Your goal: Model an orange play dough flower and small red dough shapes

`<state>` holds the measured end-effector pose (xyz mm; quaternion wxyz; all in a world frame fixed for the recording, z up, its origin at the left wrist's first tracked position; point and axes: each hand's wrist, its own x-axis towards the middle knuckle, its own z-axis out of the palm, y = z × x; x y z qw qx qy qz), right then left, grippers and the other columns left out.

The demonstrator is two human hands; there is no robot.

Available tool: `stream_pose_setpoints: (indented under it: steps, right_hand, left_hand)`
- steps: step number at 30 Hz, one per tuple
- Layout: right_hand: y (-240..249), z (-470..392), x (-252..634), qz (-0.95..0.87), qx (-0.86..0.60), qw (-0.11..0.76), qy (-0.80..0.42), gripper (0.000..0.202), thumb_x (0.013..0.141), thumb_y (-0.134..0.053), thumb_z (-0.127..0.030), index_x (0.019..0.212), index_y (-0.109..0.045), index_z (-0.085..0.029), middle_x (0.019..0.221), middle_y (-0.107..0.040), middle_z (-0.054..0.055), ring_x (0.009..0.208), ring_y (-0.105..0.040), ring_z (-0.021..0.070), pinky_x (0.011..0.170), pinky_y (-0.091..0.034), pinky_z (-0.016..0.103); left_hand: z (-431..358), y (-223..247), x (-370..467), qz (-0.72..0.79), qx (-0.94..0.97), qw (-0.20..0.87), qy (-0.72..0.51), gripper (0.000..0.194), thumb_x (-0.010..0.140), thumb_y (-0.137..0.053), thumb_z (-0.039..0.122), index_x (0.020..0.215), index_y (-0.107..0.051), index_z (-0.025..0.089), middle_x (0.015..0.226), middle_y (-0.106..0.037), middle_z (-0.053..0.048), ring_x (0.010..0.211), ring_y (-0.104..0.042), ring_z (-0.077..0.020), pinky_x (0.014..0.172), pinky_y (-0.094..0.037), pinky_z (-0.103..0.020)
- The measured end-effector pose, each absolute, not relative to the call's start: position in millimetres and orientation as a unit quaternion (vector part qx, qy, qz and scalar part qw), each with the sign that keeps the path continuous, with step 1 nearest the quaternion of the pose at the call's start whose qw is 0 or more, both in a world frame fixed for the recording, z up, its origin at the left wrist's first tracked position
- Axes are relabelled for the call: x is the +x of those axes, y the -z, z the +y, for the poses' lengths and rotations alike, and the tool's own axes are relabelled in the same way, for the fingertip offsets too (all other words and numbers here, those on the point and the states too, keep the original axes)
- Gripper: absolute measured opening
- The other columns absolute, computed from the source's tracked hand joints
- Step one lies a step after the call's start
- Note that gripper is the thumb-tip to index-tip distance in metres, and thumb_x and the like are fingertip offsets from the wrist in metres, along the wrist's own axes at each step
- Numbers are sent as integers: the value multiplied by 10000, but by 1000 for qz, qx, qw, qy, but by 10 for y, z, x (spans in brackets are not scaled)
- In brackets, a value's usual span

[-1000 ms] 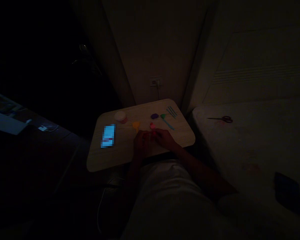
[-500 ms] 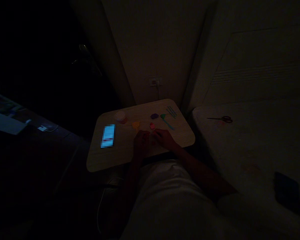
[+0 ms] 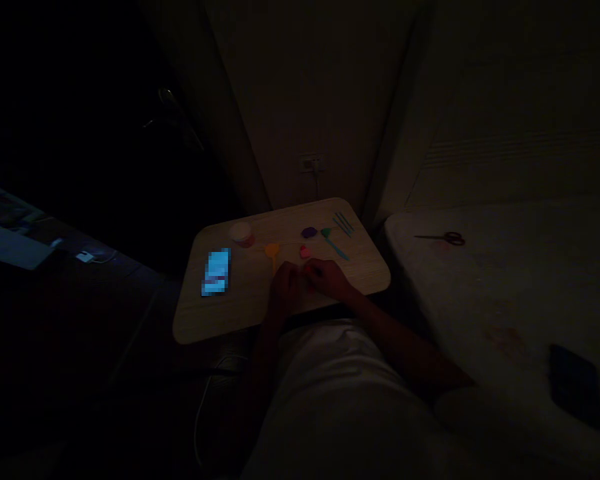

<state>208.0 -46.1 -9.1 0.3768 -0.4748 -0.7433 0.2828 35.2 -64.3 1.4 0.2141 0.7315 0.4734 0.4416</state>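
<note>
Both hands are close together over the near edge of a small wooden table (image 3: 250, 293). My left hand (image 3: 285, 287) is curled beside an orange tool (image 3: 273, 252); what its fingers hold, if anything, is too dark to tell. My right hand (image 3: 327, 277) is closed in a pinch, with a small reddish bit at its fingertips that I cannot make out. Just beyond the hands lies a pink and red lump (image 3: 305, 252). Farther back are a purple lump (image 3: 309, 233), a green lump (image 3: 326, 233) and a blue tool (image 3: 338, 249).
A lit phone (image 3: 217, 272) lies on the table's left, near a lidded tub (image 3: 242, 234). Thin sticks (image 3: 343, 225) are at the back right. Scissors (image 3: 453, 238) and a dark flat object (image 3: 575, 385) rest on the pale surface to the right.
My hands have shifted slightly; the whitish bit between the fingertips no longer shows, and a reddish bit is now seen at my right fingertips. More of the orange tool's handle shows.
</note>
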Motion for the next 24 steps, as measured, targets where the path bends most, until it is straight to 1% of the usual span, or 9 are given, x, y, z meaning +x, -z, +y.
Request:
stream_pose_setpoints:
  steps: [4,8,11,13,15,18,20,22,24]
  right_hand:
    - [70,-471,2081,-742,-478,373,-286,152,912,-593,-297,856,-694,-198,732,-682,0,640,-560,144,613,-345,251]
    - [81,-473,2082,-738,-471,384,-293,156,922,-563,-289,879,-687,-206,770,-696,11,685,-593,162,650,-394,256]
    - [101,-465,2082,-734,-455,410,-294,196,953,-516,-297,917,-684,-203,844,-718,33,742,-623,176,718,-434,273]
    - [110,-457,2081,-721,-454,430,-298,210,963,-499,-304,953,-679,-196,898,-727,48,782,-639,184,747,-449,282]
    - [109,-451,2080,-700,-463,452,-302,223,971,-489,-319,982,-673,-193,921,-726,52,813,-647,189,758,-460,285]
    - [96,-444,2078,-678,-459,484,-308,243,985,-478,-340,1037,-669,-199,1001,-732,57,882,-657,195,812,-482,297]
    - [87,-441,2075,-674,-441,505,-310,257,993,-472,-347,1078,-666,-202,1097,-731,72,986,-662,208,895,-489,319]
    - [85,-436,2071,-667,-429,522,-314,271,1003,-462,-358,1104,-662,-205,1164,-722,89,1077,-653,219,961,-484,341]
    - [92,-430,2066,-660,-430,527,-319,275,1006,-462,-369,1109,-661,-209,1169,-722,98,1089,-655,223,971,-490,351]
  left_hand:
    - [-653,-5,369,466,754,224,-405,95,879,-462,158,821,-469,234,760,-540,4,699,-504,-176,666,-407,-310]
    - [-689,-34,374,437,783,217,-386,63,903,-542,241,879,-485,230,807,-556,-9,736,-530,-187,676,-418,-317]
    - [-712,-38,378,409,815,178,-370,204,875,-652,341,973,-521,220,906,-593,-43,827,-573,-219,734,-453,-346]
    - [-719,-28,391,405,834,145,-345,274,855,-692,356,1037,-547,211,957,-618,-68,865,-588,-241,767,-464,-371]
    - [-718,-18,408,408,850,115,-313,232,868,-671,311,1052,-581,203,975,-638,-88,887,-599,-256,797,-465,-394]
    - [-698,-10,418,416,862,97,-273,69,902,-608,242,953,-630,202,932,-655,-91,889,-612,-259,820,-467,-405]
    - [-675,-8,408,420,858,114,-273,76,928,-577,239,909,-641,203,907,-664,-83,878,-620,-250,827,-474,-402]
    - [-649,-3,391,426,841,149,-298,107,953,-552,250,920,-643,204,896,-675,-70,854,-624,-234,824,-482,-391]
    - [-627,10,376,436,813,194,-334,110,967,-540,261,940,-632,208,899,-679,-57,837,-624,-216,807,-489,-370]
